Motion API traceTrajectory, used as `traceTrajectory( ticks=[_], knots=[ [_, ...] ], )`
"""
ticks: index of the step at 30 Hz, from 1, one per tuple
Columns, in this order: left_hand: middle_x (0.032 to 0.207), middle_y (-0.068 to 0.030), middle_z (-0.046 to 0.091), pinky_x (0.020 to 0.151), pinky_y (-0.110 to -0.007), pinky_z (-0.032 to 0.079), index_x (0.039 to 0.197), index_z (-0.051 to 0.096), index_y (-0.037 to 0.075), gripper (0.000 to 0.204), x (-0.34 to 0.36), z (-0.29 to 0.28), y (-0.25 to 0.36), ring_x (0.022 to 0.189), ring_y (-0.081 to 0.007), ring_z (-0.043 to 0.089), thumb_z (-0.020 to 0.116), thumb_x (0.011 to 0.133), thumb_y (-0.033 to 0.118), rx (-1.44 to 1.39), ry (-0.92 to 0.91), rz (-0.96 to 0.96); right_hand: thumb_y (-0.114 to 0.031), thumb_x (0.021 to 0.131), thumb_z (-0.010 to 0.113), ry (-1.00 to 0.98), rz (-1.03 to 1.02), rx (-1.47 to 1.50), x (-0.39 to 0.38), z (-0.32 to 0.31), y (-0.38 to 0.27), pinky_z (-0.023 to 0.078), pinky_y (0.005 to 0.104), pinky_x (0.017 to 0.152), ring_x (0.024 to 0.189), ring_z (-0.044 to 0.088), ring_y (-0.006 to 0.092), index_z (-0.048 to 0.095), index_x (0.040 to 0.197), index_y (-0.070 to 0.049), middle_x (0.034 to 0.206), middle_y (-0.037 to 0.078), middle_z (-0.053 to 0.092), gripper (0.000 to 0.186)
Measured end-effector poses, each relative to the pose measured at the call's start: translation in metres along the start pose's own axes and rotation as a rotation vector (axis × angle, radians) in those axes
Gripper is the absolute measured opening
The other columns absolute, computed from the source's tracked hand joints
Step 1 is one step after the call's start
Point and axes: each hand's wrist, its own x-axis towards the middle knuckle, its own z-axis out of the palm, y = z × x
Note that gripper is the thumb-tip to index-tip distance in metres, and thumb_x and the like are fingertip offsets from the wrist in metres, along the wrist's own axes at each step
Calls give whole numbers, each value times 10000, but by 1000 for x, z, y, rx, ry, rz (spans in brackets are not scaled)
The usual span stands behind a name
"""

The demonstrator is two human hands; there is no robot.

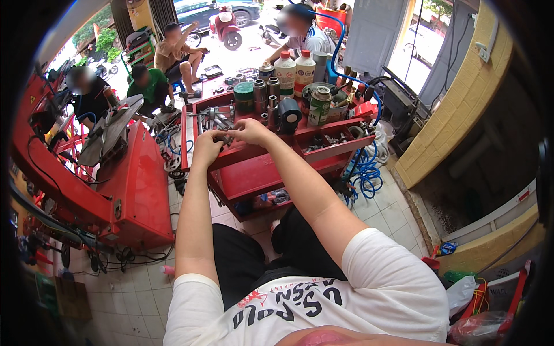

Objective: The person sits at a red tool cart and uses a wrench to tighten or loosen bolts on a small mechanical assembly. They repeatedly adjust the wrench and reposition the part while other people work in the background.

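Note:
Over the near left edge of a red tool cart [254, 153], my two hands meet. My left hand [208, 148] is closed round a small dark metal part [224, 139], whose kind I cannot make out. From the right, my right hand [252, 132] reaches across with its fingers pinched on the same part. Just beyond them, metal tools [218, 118] lie in the cart's top tray. Close to my right hand stand steel sockets [259, 95] and a black cylinder [289, 115].
White and red bottles [285, 75], a green spray can [319, 106] and a teal-lidded jar [244, 96] crowd the cart top. A red machine [138, 184] stands left. Blue hose [366, 173] coils on the floor at right. Several people sit or crouch beyond, one in green [151, 86].

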Motion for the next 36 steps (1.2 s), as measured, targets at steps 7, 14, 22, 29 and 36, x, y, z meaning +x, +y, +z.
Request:
traceTrajectory(
  ticks=[7, 14, 22, 29, 36],
  knots=[
    [971, -130, 789, 796, -346, 594, 1134, 796, 67, 305, 2, 1, -3, 847, -226, 756, 708, 845, 25, 31, 3, 25, -338, 938, 791, -59, -22, -5, -1, -5, 4, 577, 316, 741, 847, 742, 164, 750, 1115, 26, 967, 127, 781, 407],
    [980, -135, 789, 808, -346, 594, 1139, 795, 65, 311, 1, 0, -4, 862, -229, 757, 710, 842, 31, 22, -4, -2, -345, 939, 791, -46, -79, 83, -6, -2, -2, 577, 319, 740, 839, 743, 168, 762, 1055, 37, 936, 123, 782, 401],
    [969, -133, 791, 800, -338, 593, 1147, 789, 52, 305, 1, 0, -4, 858, -220, 760, 698, 857, 27, 2, 5, 6, -326, 947, 784, -47, -4, -20, -2, -1, -2, 571, 313, 722, 850, 745, 163, 752, 1116, 13, 966, 116, 780, 379],
    [1000, -134, 795, 802, -334, 592, 1165, 781, 46, 312, 2, 2, -4, 873, -212, 762, 693, 867, 25, -72, -14, 8, -329, 955, 775, -54, -15, 36, -2, -3, 2, 569, 312, 709, 836, 741, 157, 720, 1184, 3, 935, 120, 773, 407],
    [1007, -127, 798, 814, -334, 589, 1191, 779, 61, 328, 1, 0, -4, 872, -213, 760, 701, 874, 30, -17, -8, 28, -314, 971, 750, -66, -63, 182, -4, -2, 1, 560, 308, 671, 817, 734, 154, 726, 1150, 13, 896, 101, 767, 373]
  ],
)
